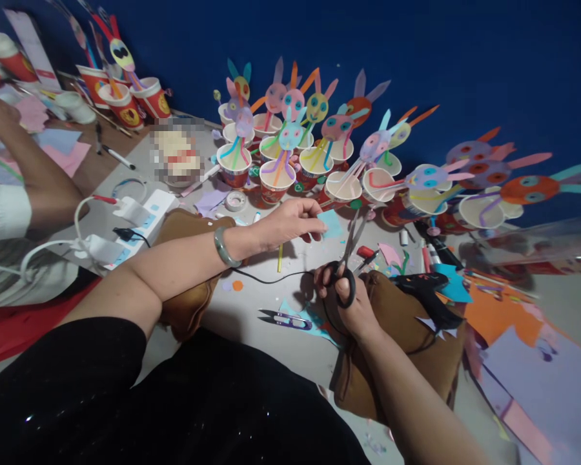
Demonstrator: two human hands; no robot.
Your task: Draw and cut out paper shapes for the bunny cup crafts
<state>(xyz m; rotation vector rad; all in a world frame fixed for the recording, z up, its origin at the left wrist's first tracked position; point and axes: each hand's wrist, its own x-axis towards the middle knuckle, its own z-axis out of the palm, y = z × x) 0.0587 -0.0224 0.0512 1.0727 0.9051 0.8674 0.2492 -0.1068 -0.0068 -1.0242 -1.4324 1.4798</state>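
My left hand [295, 226], with a bangle on its wrist, pinches a small piece of light blue paper [332, 224] between thumb and fingers. In my right hand [351, 300] I hold a pair of scissors [352, 248] by its black handles, blades pointing up and slightly parted. The blades stand just right of the paper, apart from it. Below my hands, thread snips [285, 319] lie on a blue paper scrap [322, 330]. A black glue gun [428, 294] rests on a brown cushion [392, 342] beside my right wrist.
Several paper cups [277, 181] with paper rabbit heads line the blue wall. A power strip [148, 223] with plugs and cables sits at the left, near another person's arm [43, 161]. Coloured paper sheets [545, 368] lie at the right. A black cable [271, 281] crosses the table.
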